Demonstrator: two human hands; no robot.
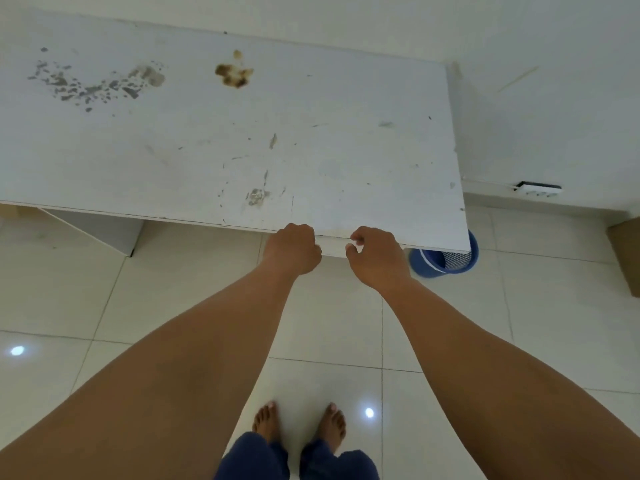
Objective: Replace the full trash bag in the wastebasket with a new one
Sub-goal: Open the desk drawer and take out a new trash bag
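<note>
Head view: blue wastebasket (445, 263) stands upright on the tiled floor (194, 292), tucked under the right corner of the white table (242, 133), mouth up, long axis vertical. Bag not discernible. Left hand (292, 249) loosely fisted, empty; right hand (375, 254) half-curled, empty, near the basket. Likely light, rigid plastic; any liner soft, best gathered at the rim.

No text, label, brand, number or sign can be read anywhere in view, neither on the stained white table (242, 133) nor on the blue wastebasket (446, 263) at about four o'clock from its near corner.
</note>
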